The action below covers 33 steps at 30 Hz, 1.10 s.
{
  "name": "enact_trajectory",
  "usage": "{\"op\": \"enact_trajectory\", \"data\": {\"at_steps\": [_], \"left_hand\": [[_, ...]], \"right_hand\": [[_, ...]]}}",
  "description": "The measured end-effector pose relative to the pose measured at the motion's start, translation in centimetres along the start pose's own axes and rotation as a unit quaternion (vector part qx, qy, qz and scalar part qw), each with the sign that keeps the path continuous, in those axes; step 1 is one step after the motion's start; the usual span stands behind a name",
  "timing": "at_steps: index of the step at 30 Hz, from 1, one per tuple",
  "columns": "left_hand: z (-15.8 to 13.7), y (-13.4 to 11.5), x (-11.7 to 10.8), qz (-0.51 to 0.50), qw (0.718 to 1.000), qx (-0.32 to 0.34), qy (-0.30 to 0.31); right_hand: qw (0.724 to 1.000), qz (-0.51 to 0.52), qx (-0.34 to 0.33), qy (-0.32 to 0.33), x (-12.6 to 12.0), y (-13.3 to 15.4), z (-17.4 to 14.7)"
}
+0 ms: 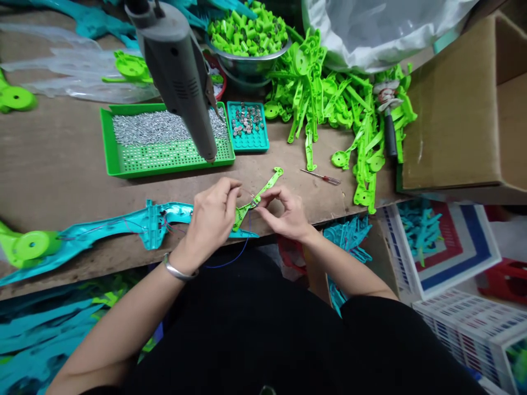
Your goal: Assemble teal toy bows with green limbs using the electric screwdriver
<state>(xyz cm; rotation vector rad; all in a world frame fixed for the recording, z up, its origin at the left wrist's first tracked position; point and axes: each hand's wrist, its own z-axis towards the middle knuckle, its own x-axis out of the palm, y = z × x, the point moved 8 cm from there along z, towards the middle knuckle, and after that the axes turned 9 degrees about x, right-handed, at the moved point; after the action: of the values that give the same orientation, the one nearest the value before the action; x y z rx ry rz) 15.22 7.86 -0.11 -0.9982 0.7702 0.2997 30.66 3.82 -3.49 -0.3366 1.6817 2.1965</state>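
Wire of blue colour (242, 252) hangs in a loose loop at the near edge of the desk (53, 142). Along that edge lies a long blue shell (111, 225) with strands of wiring on it, presumably laid lengthwise to stay within reach; the left hand (216, 214) hides part of it.

Observed from where I stand: a slim green part (269, 184) is held between both hands, slanting towards the far right. Whether it touches the desk cannot be told. The right hand (284, 211) has thumb and forefinger closed on its middle, apparently to steady it. The left hand is narrowed to a pinch, seemingly on a thin reddish wire (247, 192); its fingers cover the exact contact.

Beyond the right hand, a screwdriver (329, 179) lies loose. Farther, a green tray (164, 159) of screws (144, 129) stands beside a blue tray (251, 144) of small metal pieces (247, 118), both likely set for easy picking. A grey power driver (181, 82) hangs over the green tray, obstructing the view of it.

Far right, a heap of green mouldings (304, 60) crowds the desk up to a cardboard box (453, 109). Behind the trays stands a metal bowl (251, 63) piled with green cylinders (247, 35).
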Motion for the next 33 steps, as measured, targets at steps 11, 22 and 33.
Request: {"op": "enact_trajectory", "data": {"at_steps": [11,22,33], "left_hand": [[-1.6,-3.3,-0.1,0.037,0.984,0.176,0.003],[-6.5,-2.9,0.8,0.077,0.962,0.227,0.126],[-1.9,0.2,4.4,0.083,0.972,0.154,0.155]], "right_hand": [[0.981,0.155,0.114,0.011,-0.2,-2.6,1.5],[0.970,0.052,0.154,0.179,1.7,-2.8,2.4],[0.972,0.085,0.171,0.139,1.6,-3.6,2.1]]}}
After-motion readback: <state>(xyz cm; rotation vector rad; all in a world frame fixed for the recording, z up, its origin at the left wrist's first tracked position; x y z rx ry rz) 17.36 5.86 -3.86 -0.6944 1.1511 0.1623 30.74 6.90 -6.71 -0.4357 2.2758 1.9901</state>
